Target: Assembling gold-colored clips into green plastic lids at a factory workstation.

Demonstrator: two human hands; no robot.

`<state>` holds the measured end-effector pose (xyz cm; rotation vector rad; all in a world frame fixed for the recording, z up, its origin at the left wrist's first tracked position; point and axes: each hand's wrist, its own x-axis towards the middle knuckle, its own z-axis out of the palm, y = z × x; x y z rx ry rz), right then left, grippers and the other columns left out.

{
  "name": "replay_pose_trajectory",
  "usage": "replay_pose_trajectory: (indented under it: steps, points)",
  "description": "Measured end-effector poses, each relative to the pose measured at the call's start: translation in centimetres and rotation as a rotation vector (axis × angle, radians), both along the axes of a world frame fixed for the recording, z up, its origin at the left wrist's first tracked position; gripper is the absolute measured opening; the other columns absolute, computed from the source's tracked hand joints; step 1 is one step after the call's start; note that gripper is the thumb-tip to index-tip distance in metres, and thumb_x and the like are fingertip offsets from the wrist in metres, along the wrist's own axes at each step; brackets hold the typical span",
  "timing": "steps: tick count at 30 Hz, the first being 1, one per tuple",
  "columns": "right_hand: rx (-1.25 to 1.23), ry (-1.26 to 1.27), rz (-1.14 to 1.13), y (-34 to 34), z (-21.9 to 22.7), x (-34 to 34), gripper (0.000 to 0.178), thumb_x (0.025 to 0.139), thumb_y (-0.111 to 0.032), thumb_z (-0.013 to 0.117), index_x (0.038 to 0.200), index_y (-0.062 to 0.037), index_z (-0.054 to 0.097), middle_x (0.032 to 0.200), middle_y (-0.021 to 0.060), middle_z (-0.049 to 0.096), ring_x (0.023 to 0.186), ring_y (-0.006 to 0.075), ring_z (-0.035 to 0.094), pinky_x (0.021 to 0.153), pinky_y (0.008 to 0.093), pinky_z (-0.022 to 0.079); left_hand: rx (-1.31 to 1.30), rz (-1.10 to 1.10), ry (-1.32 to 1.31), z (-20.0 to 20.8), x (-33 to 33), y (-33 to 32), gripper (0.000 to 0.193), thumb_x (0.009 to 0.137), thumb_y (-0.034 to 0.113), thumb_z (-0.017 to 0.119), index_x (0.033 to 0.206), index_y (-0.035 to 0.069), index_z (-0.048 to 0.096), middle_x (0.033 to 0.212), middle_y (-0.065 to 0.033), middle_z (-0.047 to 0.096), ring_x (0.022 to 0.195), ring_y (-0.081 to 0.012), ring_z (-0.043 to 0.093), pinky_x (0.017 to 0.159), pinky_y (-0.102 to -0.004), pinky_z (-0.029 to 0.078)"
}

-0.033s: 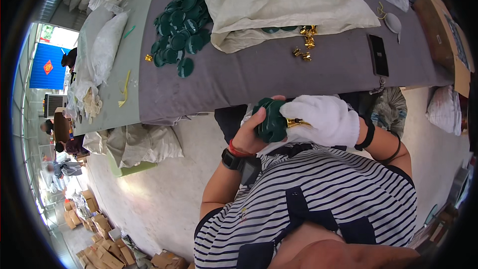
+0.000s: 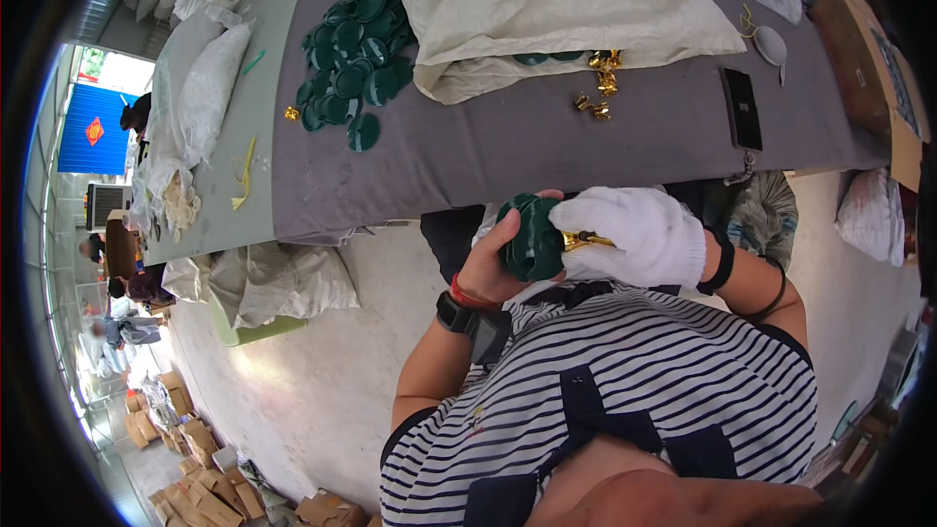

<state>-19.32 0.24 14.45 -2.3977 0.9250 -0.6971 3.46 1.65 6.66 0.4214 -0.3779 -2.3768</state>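
A bunch of dark green round discs (image 2: 532,239) sits in my bare left hand (image 2: 488,262), thumb and fingers closed around it. My right hand (image 2: 632,234), in a white knit glove, is closed on a shiny gold-coloured metal piece (image 2: 589,240) right beside the discs. Whether the gold piece is joined to a disc I cannot tell. Both hands are held close together at the table's near edge, in front of my striped shirt. More green discs (image 2: 349,63) lie heaped on the grey cloth of the table (image 2: 488,151).
A cream cloth sack (image 2: 556,10) lies across the table, with discs and gold pieces (image 2: 605,73) at its mouth. To the right are a black phone (image 2: 742,109) and a cardboard box (image 2: 854,49). White bags (image 2: 215,93) rest at the left; people are far off there.
The discs have shifted very slightly in my left hand. Otherwise both hands stay in place.
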Motion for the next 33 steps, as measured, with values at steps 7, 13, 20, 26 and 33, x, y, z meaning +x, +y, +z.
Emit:
replay_pose_trajectory:
  steps: [7, 13, 20, 26, 33]
  points:
    - [0.094, -0.026, -0.047, 0.6, -0.5, -0.1, 0.035, 0.081, -0.021, 0.077, 0.110, -0.0062, 0.065, 0.098, 0.0129, 0.068, 0.081, 0.0328, 0.069, 0.068, 0.0377, 0.056, -0.126, 0.109, -0.218, 0.0, -0.3, 0.4, 0.079, 0.093, 0.052, 0.059, 0.146, 0.001, 0.033, 0.136, -0.0177, 0.052, 0.120, -0.0315, 0.059, 0.084, -0.0495, 0.060]
    - [0.223, -0.097, -0.056, 0.8, 0.8, 0.1, 0.037, 0.081, -0.021, 0.078, 0.112, -0.0047, 0.064, 0.099, 0.0155, 0.070, 0.085, 0.0327, 0.071, 0.070, 0.0355, 0.056, -0.018, 0.031, -0.030, 1.0, -0.1, 0.2, 0.080, 0.092, 0.052, 0.060, 0.147, 0.001, 0.032, 0.136, -0.0191, 0.052, 0.118, -0.0330, 0.061, 0.079, -0.0488, 0.062]
    - [0.322, -0.228, -0.063, 0.8, -0.4, -0.3, 0.040, 0.079, -0.022, 0.079, 0.112, -0.0042, 0.064, 0.098, 0.0154, 0.070, 0.084, 0.0321, 0.070, 0.069, 0.0371, 0.056, -0.085, 0.046, -0.098, 0.7, -0.4, 0.3, 0.078, 0.092, 0.053, 0.060, 0.147, 0.003, 0.033, 0.135, -0.0182, 0.053, 0.117, -0.0317, 0.061, 0.079, -0.0475, 0.062]
    - [-0.209, 0.208, 0.055, 0.5, 0.1, 0.2, 0.035, 0.084, -0.026, 0.070, 0.111, -0.0053, 0.065, 0.096, 0.0127, 0.068, 0.083, 0.0271, 0.069, 0.066, 0.0378, 0.055, -0.159, 0.125, -0.336, 0.9, -0.6, 1.1, 0.075, 0.091, 0.050, 0.065, 0.144, 0.007, 0.035, 0.127, -0.0112, 0.054, 0.114, -0.0229, 0.058, 0.088, -0.0393, 0.054]
    - [0.820, -0.070, -0.155, -0.5, 0.2, 0.1, 0.028, 0.088, -0.029, 0.067, 0.104, -0.0060, 0.068, 0.080, 0.0037, 0.067, 0.065, 0.0124, 0.065, 0.053, 0.0245, 0.049, -0.703, 0.272, -0.814, 0.5, -1.1, 1.5, 0.093, 0.075, 0.036, 0.085, 0.142, 0.009, 0.027, 0.124, -0.0086, 0.037, 0.119, -0.0186, 0.040, 0.104, -0.0335, 0.036]
